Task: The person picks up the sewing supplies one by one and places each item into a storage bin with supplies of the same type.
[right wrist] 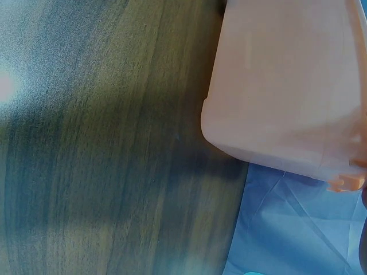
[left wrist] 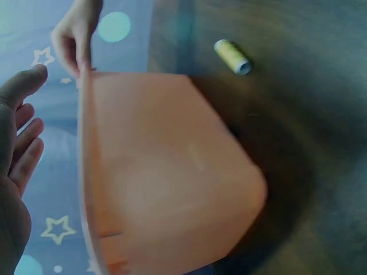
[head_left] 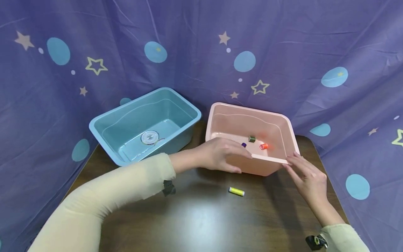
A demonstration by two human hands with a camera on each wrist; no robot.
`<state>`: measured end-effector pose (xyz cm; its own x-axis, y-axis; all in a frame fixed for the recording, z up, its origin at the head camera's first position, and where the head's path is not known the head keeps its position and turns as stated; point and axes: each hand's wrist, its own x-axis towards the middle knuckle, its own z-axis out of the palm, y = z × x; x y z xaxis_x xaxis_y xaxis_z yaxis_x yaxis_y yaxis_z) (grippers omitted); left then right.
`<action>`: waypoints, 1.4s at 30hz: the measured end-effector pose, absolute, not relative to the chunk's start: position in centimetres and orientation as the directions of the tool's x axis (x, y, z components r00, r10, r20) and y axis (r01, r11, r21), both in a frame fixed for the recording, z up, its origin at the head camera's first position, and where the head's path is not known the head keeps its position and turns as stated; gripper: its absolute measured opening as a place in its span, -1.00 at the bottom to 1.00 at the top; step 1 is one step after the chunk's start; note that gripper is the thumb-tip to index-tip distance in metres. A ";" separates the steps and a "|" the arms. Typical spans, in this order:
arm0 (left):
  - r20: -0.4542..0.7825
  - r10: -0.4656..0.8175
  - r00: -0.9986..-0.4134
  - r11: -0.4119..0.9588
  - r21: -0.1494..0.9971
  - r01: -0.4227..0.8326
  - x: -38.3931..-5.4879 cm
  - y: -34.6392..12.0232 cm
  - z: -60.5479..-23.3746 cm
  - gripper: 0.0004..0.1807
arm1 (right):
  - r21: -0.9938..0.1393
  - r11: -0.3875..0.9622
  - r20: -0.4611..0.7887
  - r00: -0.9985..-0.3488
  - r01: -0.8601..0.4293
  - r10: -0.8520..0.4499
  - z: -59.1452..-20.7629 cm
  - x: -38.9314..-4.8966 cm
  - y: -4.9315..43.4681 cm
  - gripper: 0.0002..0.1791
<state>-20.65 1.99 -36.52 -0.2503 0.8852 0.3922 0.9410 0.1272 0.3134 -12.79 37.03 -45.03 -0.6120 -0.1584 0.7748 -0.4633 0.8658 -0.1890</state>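
At the front right corner of the pink bin (head_left: 248,165), my right hand (head_left: 310,180) pinches the rim, with fingers over it and thumb outside. The left wrist view shows this right hand (left wrist: 77,37) from across the bin wall (left wrist: 172,154). Over the bin's front left rim is my left hand (head_left: 220,154), its fingers extended and holding nothing. In its own wrist view the left hand (left wrist: 20,132) stands apart from the rim. Inside the bin lie a dark green thread spool (head_left: 252,139), an orange spool (head_left: 263,146) and a small purple item (head_left: 244,144), partly hidden.
A yellow thread spool (head_left: 236,191) lies on the brown wooden table (head_left: 195,220) in front of the pink bin. To the left stands a blue bin (head_left: 138,113) with a white disc (head_left: 150,137) edged with coloured dots. A purple patterned curtain (head_left: 201,52) hangs behind.
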 end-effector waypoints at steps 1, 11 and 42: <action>0.391 0.887 -0.243 0.122 0.310 0.943 -20.5 1.9 -36.9 -0.47 | -0.188 0.867 0.774 -0.613 -0.462 -0.159 -45.0 -12.8 37.0 -0.37; 0.294 0.919 -0.261 0.136 0.384 0.913 -19.1 1.8 -40.9 -0.42 | -0.189 0.863 0.777 -0.609 -0.469 -0.160 -45.0 -12.9 37.0 -0.40; 0.011 0.957 -0.289 0.259 0.413 0.873 -20.7 3.6 -50.4 -0.34 | -0.192 0.864 0.767 -0.620 -0.466 -0.165 -44.9 -13.0 37.0 -0.41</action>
